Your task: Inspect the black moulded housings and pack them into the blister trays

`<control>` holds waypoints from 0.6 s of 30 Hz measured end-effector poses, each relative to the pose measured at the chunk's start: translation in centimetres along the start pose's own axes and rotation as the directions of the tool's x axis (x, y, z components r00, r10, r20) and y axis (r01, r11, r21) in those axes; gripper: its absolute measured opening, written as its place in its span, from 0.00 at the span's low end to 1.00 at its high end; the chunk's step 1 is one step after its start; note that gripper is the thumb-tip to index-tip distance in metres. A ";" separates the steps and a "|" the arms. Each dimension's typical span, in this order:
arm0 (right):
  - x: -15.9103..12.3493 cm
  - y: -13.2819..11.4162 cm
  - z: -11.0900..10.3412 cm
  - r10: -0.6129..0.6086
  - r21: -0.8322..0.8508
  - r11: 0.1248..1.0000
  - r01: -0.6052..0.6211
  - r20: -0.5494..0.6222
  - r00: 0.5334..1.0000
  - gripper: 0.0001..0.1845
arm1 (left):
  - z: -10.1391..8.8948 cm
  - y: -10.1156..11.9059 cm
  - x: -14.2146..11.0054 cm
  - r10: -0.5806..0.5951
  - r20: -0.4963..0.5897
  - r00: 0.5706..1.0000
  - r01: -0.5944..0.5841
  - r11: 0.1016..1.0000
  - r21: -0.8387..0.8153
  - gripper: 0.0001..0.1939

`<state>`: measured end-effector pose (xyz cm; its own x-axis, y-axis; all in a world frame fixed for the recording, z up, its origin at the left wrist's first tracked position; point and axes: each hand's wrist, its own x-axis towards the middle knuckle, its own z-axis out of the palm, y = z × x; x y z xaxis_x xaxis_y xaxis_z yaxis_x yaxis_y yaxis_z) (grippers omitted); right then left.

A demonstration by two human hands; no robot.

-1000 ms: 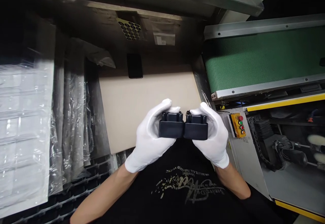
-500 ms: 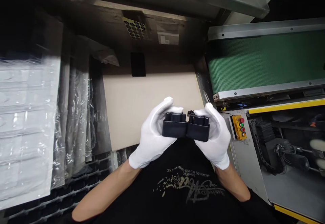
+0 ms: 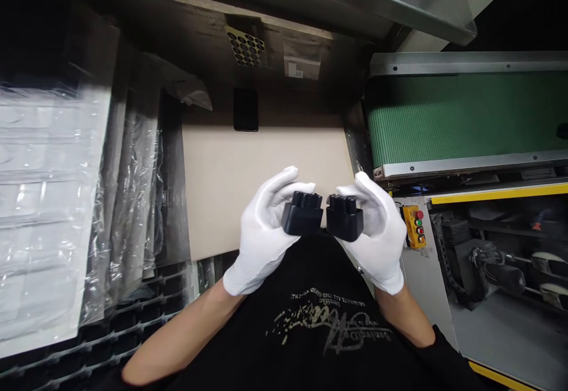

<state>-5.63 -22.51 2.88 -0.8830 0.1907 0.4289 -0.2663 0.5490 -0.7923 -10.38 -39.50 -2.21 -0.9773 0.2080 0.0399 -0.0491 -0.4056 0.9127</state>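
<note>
Both my hands wear white gloves and are held up close in front of my chest. My left hand [image 3: 261, 231] is closed round a black moulded plastic part [image 3: 303, 213] with raised lugs on top. My right hand [image 3: 377, 234] grips a second, similar black plastic part [image 3: 345, 218]. The two parts are tilted away from each other, with a narrow gap between them. Beneath them lies a beige board [image 3: 235, 172] on the bench.
Stacks of clear plastic-wrapped trays [image 3: 48, 202] fill the left side, with black trays [image 3: 115, 332] below. A green conveyor belt [image 3: 461, 116] runs on the right, above a yellow button box [image 3: 415, 225]. A black phone [image 3: 245, 109] lies at the board's far edge.
The two black parts were pressed side by side before; now they are tilted apart with a gap between them. The view has shifted slightly.
</note>
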 end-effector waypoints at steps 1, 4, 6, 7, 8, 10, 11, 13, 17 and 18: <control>-0.1 0.3 -0.1 0.043 0.079 0.996 -0.043 0.006 0.999 0.35 | -0.1 0.2 0.0 -0.008 -0.006 1.000 0.008 1.000 -0.012 0.39; -0.3 0.8 -0.3 0.125 0.274 0.953 -0.131 0.038 0.991 0.29 | -0.1 0.9 -0.1 -0.037 -0.030 0.999 0.036 0.999 -0.021 0.37; -0.6 1.0 -0.4 0.208 0.358 0.909 -0.214 0.058 0.976 0.28 | 0.0 1.3 0.0 -0.052 -0.051 0.997 0.051 0.999 -0.013 0.36; -0.7 1.1 -0.3 0.253 0.388 0.884 -0.259 0.068 0.965 0.28 | 0.0 1.5 0.0 -0.047 -0.062 0.997 0.047 0.999 -0.003 0.35; -0.8 1.1 -0.3 0.295 0.410 0.861 -0.300 0.079 0.952 0.30 | 0.0 1.7 0.0 -0.031 -0.067 0.997 0.032 0.999 0.017 0.35; -1.1 1.2 -0.1 0.339 0.440 0.829 -0.345 0.094 0.936 0.32 | 0.1 1.8 -0.2 0.023 -0.071 0.997 -0.017 0.996 0.086 0.37; -1.2 1.3 0.0 0.345 0.457 0.818 -0.349 0.097 0.934 0.33 | 0.1 1.9 -0.3 0.053 -0.065 0.996 -0.044 0.991 0.127 0.38; -1.3 1.5 0.2 0.329 0.503 0.796 -0.338 0.110 0.938 0.33 | 0.0 1.9 -0.6 0.101 -0.050 0.994 -0.089 0.976 0.199 0.37; -1.3 1.6 0.4 0.298 0.533 0.787 -0.312 0.114 0.948 0.33 | -0.2 2.3 -0.4 0.279 0.036 0.959 -0.275 0.902 0.332 0.34; -1.3 1.5 0.4 0.298 0.517 0.797 -0.311 0.110 0.948 0.33 | -0.4 2.6 -0.2 0.347 0.127 0.929 -0.368 0.843 0.391 0.34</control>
<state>-5.09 -22.29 0.95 -0.9592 0.2548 0.1224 -0.1376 -0.0424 -0.9896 -10.40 -40.95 0.03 -0.8991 0.1652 0.4054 0.3993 -0.0703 0.9141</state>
